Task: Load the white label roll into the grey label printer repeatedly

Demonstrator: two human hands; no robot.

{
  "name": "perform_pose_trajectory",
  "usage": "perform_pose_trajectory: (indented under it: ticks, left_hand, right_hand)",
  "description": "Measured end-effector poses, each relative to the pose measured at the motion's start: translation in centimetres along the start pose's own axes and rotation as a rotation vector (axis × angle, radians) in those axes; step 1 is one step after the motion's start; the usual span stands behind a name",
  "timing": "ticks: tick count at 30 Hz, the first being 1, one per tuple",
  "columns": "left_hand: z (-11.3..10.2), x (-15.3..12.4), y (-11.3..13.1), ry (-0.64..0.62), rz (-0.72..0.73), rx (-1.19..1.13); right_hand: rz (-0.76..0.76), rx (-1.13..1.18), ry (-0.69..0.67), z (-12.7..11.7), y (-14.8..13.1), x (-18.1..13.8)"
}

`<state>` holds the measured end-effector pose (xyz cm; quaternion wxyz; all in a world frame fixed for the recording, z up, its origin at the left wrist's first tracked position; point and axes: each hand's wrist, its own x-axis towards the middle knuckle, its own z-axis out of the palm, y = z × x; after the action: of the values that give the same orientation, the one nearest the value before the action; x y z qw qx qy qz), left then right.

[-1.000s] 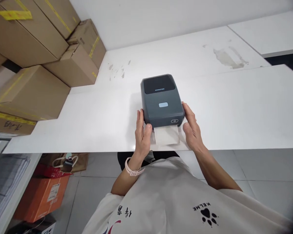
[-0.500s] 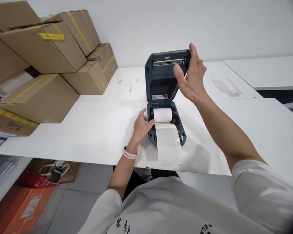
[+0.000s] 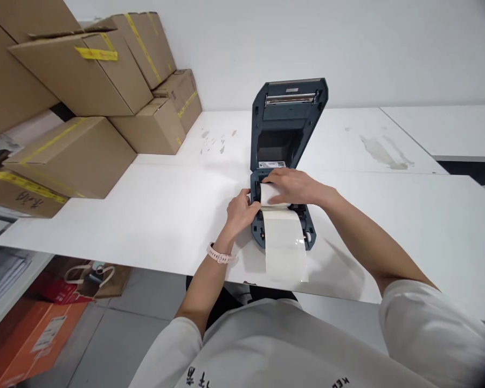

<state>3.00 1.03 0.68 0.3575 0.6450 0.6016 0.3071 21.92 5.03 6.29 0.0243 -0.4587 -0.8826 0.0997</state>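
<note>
A dark grey label printer (image 3: 290, 119) stands on the white table with its lid raised and tilted back. Inside its base lies a white label roll (image 3: 268, 194), from which a strip of backing paper (image 3: 283, 245) runs over the front edge and down to the tabletop. My left hand (image 3: 242, 212) grips the left side of the printer base, its thumb over the rim beside the roll. Across the top of the roll lies my right hand (image 3: 293, 187), fingers on the far side and thumb on the near side, closed on it. That hand hides the roll's right end.
Cardboard boxes (image 3: 78, 70) with yellow tape are stacked on the left of the white table (image 3: 165, 210). A white wall (image 3: 347, 48) rises behind. Below, at left, an orange box (image 3: 36, 337) and a paper bag (image 3: 115, 277) sit on the floor.
My right hand has let go of the raised lid and come down onto the label roll. The lid stays up by itself. My left hand keeps its place on the printer's side.
</note>
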Motion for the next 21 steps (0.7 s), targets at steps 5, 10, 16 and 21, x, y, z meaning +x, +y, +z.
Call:
perform_pose_trajectory:
  ticks: [5,10,16,21]
  left_hand:
    - [0.0,0.1,-0.5,0.001,0.0,-0.049]
    - [-0.1,0.3,-0.8,-0.021,-0.013,-0.08]
    - [-0.1,0.3,-0.6,-0.019,-0.024,-0.064]
    - [-0.1,0.3,-0.5,-0.022,-0.033,-0.083]
  right_hand:
    - [0.003,0.05,-0.118,0.1,0.3,1.0]
    - [-0.081,0.516,0.159,-2.1,1.8,-4.7]
    - [0.256,1.056,0.7,1.7,6.1,-11.3]
    - [0.471,1.121,0.743,7.4,10.1,-12.3]
